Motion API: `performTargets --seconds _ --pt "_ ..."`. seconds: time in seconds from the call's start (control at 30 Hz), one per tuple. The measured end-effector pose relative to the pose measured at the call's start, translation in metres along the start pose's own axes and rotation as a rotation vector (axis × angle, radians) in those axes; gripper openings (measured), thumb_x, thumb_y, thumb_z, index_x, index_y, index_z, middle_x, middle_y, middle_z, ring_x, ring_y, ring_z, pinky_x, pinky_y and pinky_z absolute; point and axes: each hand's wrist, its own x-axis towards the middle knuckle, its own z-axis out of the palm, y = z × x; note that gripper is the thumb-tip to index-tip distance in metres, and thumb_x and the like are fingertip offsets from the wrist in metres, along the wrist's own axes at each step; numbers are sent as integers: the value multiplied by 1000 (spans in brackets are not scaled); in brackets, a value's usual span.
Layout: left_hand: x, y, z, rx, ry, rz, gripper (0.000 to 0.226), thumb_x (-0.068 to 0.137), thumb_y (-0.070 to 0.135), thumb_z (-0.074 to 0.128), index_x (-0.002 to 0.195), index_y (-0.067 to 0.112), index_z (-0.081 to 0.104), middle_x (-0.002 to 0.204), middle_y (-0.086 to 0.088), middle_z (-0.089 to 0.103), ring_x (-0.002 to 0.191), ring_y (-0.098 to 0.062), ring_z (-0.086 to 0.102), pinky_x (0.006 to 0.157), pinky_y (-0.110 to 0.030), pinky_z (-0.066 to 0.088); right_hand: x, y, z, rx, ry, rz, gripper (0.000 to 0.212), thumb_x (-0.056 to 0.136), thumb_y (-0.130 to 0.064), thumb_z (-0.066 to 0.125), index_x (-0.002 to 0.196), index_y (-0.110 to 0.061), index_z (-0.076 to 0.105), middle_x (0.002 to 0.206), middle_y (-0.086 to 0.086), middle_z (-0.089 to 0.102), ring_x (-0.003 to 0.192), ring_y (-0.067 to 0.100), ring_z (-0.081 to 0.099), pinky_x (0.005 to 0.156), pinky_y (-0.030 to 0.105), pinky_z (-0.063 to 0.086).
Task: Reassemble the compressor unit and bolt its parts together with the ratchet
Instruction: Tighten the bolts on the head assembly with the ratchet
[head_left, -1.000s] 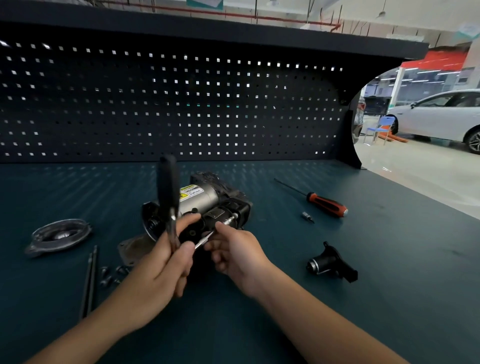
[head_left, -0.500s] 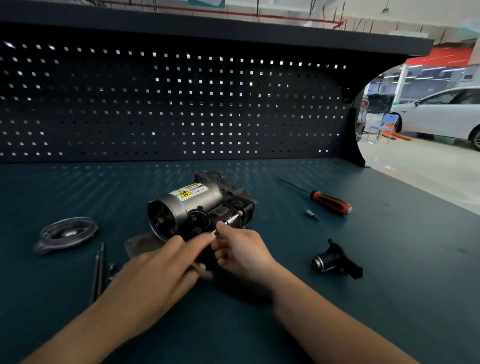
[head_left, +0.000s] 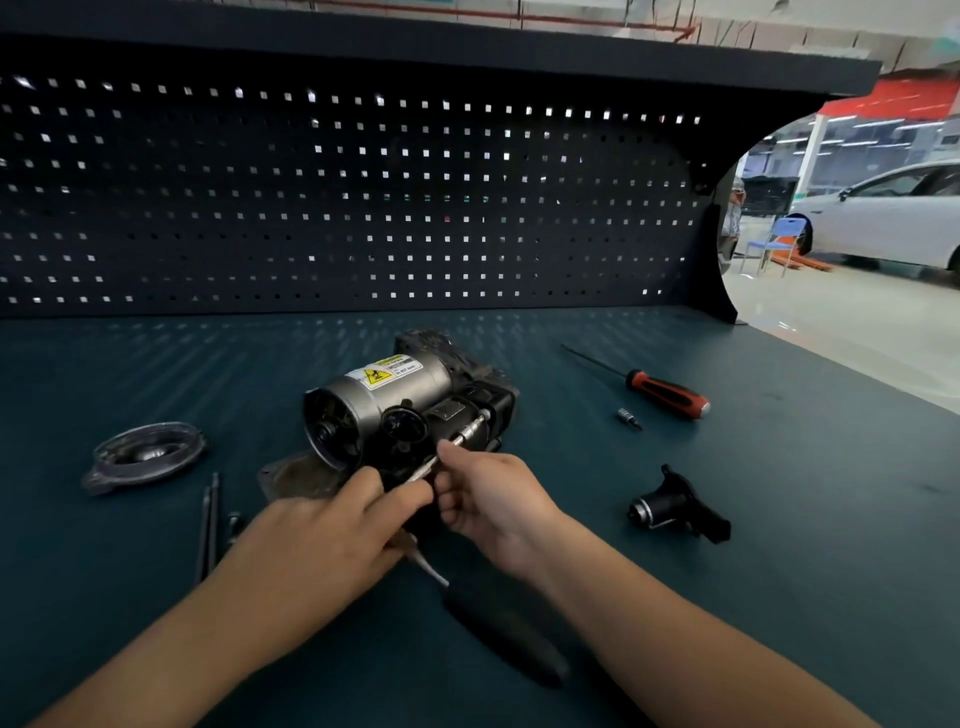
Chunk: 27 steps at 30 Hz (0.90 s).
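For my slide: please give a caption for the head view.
Left hand grips the ratchet; right hand pinches its extension at the compressor unit.

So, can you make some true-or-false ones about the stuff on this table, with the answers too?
1. The screwdriver with the red handle lies to the right of the compressor. True.
2. The round cover is fixed onto the compressor. False: it lies on the bench to the left, apart from the compressor.
3. The right hand pinches the thin metal bar that points into the compressor. True.
4. A hand holds the screwdriver. False: nothing touches it.
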Motion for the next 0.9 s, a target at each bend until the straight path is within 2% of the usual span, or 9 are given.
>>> performTargets --seconds 0.07,0.13,0.2,0.3,0.4,0.53,0.63,0.77,0.9 --pt "2 5 0 -63 -86 -111 27 83 36 55 103 28 39 73 9 58 47 -13 58 38 -27 40 0 2 -1 0 2 13 28 94 -21 54 68 -12 52 40 -6 50 33 4 44 39 14 38" --pt "1 12 3 -515 -74 -382 12 93 34 44 95 32 33 69 11 55 54 -5 54 53 -24 38 -1 3 -2 14 -30 45 25 94 -25 53 73 -12 53 42 -5 52 35 5 46 40 15 40" --pt "5 15 12 -1128 -7 -605 10 97 28 36 89 23 38 58 4 55 39 -8 43 43 -19 35 -3 2 -3 58 -99 94 22 95 -26 52 78 -11 54 45 -3 54 37 6 48 41 15 41" --pt "7 12 16 -1500 -5 -806 17 98 27 34 91 12 40 52 2 55 28 -13 30 32 -13 24 -3 -2 -6 96 -166 108 18 94 -17 51 79 -9 57 49 -1 58 40 7 53 43 16 44" --pt "4 9 15 -1406 -58 -769 8 97 19 40 91 13 41 54 1 54 30 -12 33 33 -16 27 -2 0 -6 64 -166 66 22 94 -12 51 74 -7 57 50 -1 60 42 6 55 45 15 46" --pt "-1 8 4 -444 -93 -392 20 89 34 54 95 30 35 73 13 48 66 -5 59 56 -21 40 1 3 -3 40 -137 30 25 94 -13 53 71 -6 57 47 -2 59 41 5 55 44 14 46" --pt "0 7 -2 -28 -81 -182 46 63 34 80 95 24 48 71 13 56 46 -8 58 39 -23 37 0 5 -2 50 -128 21 24 93 -16 55 72 -7 59 50 -2 61 43 5 56 46 14 46" --pt "1 14 5 -665 -14 -435 12 93 33 46 95 27 35 73 10 55 64 -5 57 60 -24 43 -2 3 -3 90 -141 56 24 95 -20 52 75 -8 57 50 0 60 41 7 54 43 15 44" --pt "8 17 11 -1365 32 -764 17 97 27 37 87 14 40 51 3 48 35 -8 35 38 -17 32 -2 0 -4 158 -170 101 26 94 -17 52 71 -7 58 52 2 59 43 8 54 45 16 45"
